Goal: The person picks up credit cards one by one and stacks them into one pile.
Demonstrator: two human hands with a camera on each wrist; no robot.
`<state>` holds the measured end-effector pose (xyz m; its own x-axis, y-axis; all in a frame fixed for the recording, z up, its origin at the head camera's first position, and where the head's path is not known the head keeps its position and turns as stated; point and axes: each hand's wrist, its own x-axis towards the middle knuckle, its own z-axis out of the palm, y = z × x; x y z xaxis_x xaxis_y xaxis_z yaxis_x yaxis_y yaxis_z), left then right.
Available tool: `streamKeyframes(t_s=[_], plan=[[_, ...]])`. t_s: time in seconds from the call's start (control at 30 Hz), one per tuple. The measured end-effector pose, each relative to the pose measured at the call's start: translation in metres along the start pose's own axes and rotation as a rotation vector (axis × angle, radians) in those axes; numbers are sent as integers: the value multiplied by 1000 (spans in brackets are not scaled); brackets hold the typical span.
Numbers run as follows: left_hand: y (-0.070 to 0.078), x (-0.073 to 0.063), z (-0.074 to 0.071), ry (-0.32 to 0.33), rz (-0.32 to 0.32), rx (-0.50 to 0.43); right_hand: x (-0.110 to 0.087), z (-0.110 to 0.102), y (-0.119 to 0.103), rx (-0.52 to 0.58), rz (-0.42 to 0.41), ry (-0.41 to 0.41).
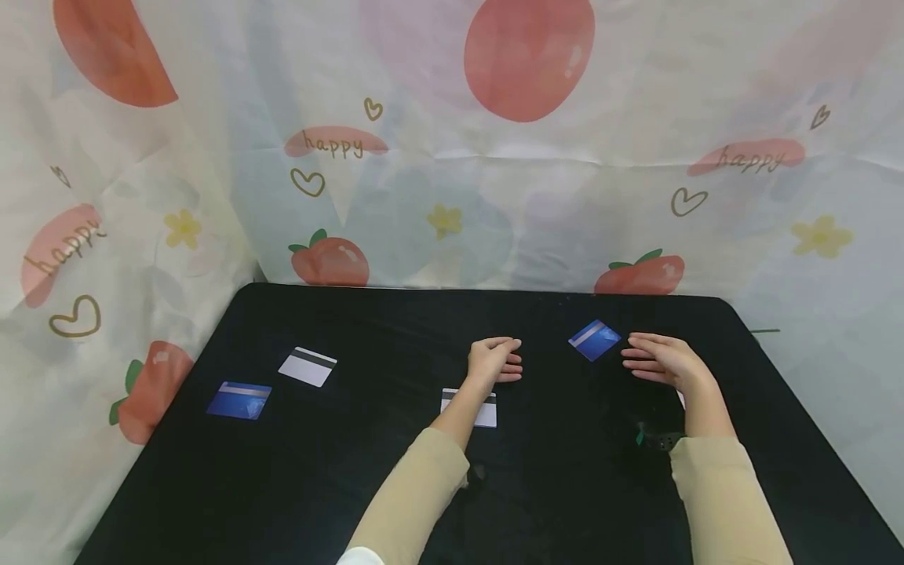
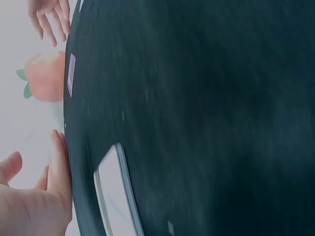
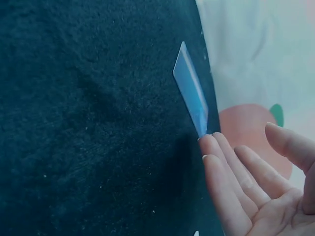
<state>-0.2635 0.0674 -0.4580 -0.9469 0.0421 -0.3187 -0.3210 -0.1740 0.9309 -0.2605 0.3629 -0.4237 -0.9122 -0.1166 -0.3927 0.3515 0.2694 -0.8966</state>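
Observation:
My left hand [image 1: 496, 361] hovers above the middle of the black table, fingers loosely extended and holding nothing. Its forearm partly covers a white card with a dark stripe [image 1: 487, 417], which also appears as a pale card [image 2: 115, 194] in the left wrist view. Farther right, my right hand [image 1: 664, 362] has relaxed fingers and an empty palm. Its fingertips [image 3: 210, 142] are close to the corner of a blue card [image 1: 595, 340]; whether they touch it I cannot tell. A sliver of another white card [image 1: 681, 399] shows beside the right wrist, mostly hidden.
On the left of the black table [image 1: 367, 455] lie another striped white card [image 1: 308, 366] and a second blue card [image 1: 238, 401]. A patterned cloth [image 1: 523, 212] hangs behind the table's back edge and along the left side.

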Motion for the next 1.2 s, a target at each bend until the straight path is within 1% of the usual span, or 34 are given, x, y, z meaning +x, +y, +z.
streamKeyframes(t_s=[0.1,0.17,0.3,0.43,0.57,0.67,0.83,1.0,1.07,1.13,1.2], plan=[[-4,1,11,7,-33,-58,5,-3,1,5,10,10],[-7,3,18,-3,-50,-98,8,-4,1,14,13,22],[-12,7,32,-42,-94,-176,13,-7,1,45,5,55],[-14,10,42,-69,-110,-226,18,-8,2,71,0,73],[-16,12,50,-88,-128,-287,23,-9,5,98,8,93],[-20,14,54,-120,-138,-340,27,-10,7,127,13,118],[-26,16,63,-156,-144,-414,32,-11,9,135,2,149],[-30,15,70,-157,-178,-476,38,-14,11,126,-21,169],[-31,15,72,-162,-196,-499,40,-14,12,103,-30,167],[-31,14,74,-169,-211,-522,43,-15,13,99,-25,169],[-32,13,76,-180,-220,-544,45,-16,13,71,-21,163]])
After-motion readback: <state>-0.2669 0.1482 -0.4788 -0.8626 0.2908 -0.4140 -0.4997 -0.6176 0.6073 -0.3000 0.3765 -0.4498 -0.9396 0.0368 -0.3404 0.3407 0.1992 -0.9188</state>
